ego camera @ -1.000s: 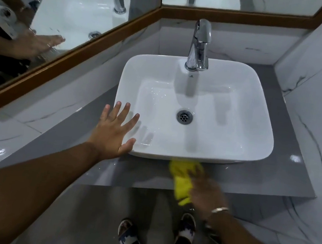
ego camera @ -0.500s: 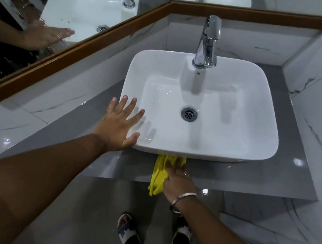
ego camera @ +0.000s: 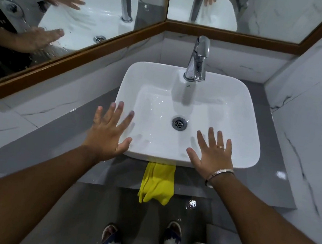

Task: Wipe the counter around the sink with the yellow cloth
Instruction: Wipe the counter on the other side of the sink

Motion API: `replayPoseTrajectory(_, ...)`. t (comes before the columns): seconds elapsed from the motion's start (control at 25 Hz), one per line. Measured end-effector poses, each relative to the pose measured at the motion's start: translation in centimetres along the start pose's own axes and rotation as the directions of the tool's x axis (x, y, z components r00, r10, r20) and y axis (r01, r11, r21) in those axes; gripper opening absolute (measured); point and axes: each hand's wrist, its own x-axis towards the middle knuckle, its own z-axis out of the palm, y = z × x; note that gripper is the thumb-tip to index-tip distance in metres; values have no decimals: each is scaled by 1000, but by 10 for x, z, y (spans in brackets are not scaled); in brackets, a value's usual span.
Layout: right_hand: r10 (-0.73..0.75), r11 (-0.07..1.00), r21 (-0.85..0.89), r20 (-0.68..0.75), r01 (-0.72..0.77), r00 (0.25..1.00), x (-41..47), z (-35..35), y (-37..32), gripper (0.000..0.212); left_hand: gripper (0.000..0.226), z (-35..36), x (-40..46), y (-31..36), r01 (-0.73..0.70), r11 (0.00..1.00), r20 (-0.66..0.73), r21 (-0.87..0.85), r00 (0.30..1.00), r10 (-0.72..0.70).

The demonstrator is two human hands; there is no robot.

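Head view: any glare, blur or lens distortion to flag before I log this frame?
Head view: wide-angle bending bows the mirror frame and the walls; small bright glare spots sit on the grey counter; the left hand is slightly soft at its fingertips, the right hand sharper; the yellow cloth, sink and faucet are crisp and evenly lit.

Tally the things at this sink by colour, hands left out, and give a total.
White: 1, the sink
Yellow: 1, the cloth hanging over the counter's front edge
Silver: 2, the tap and the drain
Grey: 1, the counter
Total: 5
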Motion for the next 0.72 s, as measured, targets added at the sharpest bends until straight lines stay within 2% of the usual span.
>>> replayPoseTrajectory(0.04, -10, 1000, -14, -7, 10, 1000, -1, 3, -1, 83, 87, 4, -13, 8, 187, 979, -9, -78, 982, -188)
replayPoseTrajectory(0.08, -10, 1000, -16, -17, 10, 1000, -2, 4, -1, 82, 95, 10, -31, 17, 399, 895, 20, -199, 915, -404)
replayPoseTrajectory(0.12, -2, 1000, -10, -23, 2, 1000, -1, 4, -1, 80, 102, 13, -53, 32, 544, 790, 95, -283, 835, -542)
replayPoseTrajectory(0.16, 3, 1000, -7, -20, -3, 1000, 1, 3, 0, 78, 105, 19, -79, 52, 572, 763, 126, -302, 817, -562)
replayPoseTrajectory(0.2, -2, 1000, -11, -2, 2, 1000, 4, 5, -1, 77, 102, 27, -104, 76, 517, 805, 129, -293, 855, -502)
replayPoseTrajectory(0.28, -8, 1000, -15, 6, 8, 1000, 3, 5, -1, 77, 75, 40, -125, 124, 225, 915, 170, -334, 970, -176)
replayPoseTrajectory(0.36, -19, 1000, -1, 6, 19, 1000, 2, 4, -1, 77, 46, 53, -98, 153, -82, 934, 181, -347, 972, 153)
replayPoseTrajectory(0.44, -30, 1000, 2, 36, 30, 999, 3, 3, 1, 76, 41, 76, -55, 165, -282, 921, 160, -267, 930, 331)
replayPoseTrajectory(0.52, -36, 999, 2, 47, 36, 998, 3, 2, 1, 76, 53, 99, -39, 158, -305, 935, 279, -179, 896, 346)
replayPoseTrajectory(0.6, -50, 999, -9, 63, 50, 997, 3, 0, 2, 75, 58, 117, -68, 125, -249, 959, 279, -134, 919, 278)
replayPoseTrajectory(0.64, -59, 998, -4, 62, 59, 996, 4, -1, -2, 75, 57, 117, -87, 96, -180, 977, 243, -114, 948, 204)
replayPoseTrajectory(0.72, -121, 992, 48, 32, 119, 992, 6, -2, -25, 75, 58, 110, -123, 25, 105, 990, 181, -90, 980, -87)
